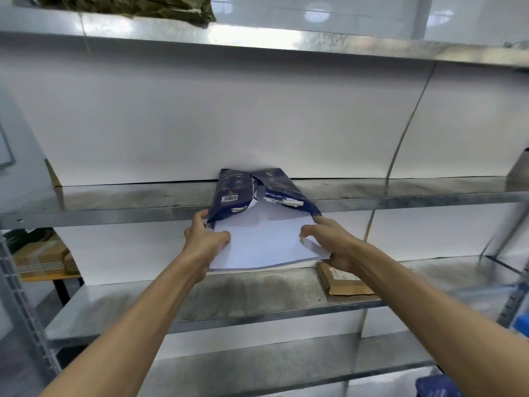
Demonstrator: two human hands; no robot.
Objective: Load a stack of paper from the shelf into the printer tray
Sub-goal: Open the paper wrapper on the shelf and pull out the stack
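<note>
A stack of white paper [263, 242] juts out of a torn dark blue wrapper [229, 190] that lies on the middle metal shelf [114, 209]. The stack's front half overhangs the shelf edge and droops slightly. My left hand [204, 239] grips the stack's left edge, thumb on top. My right hand [329, 242] grips the right front corner, with fingers on top and underneath. The printer and its tray are out of sight.
A brown cardboard box [346, 282] lies on the lower shelf [243, 296] just under my right hand. Stacked cardboard boxes [40, 256] sit at the far left. An olive bag [128, 5] rests on the top shelf. Blue bins [521, 325] show at the right edge.
</note>
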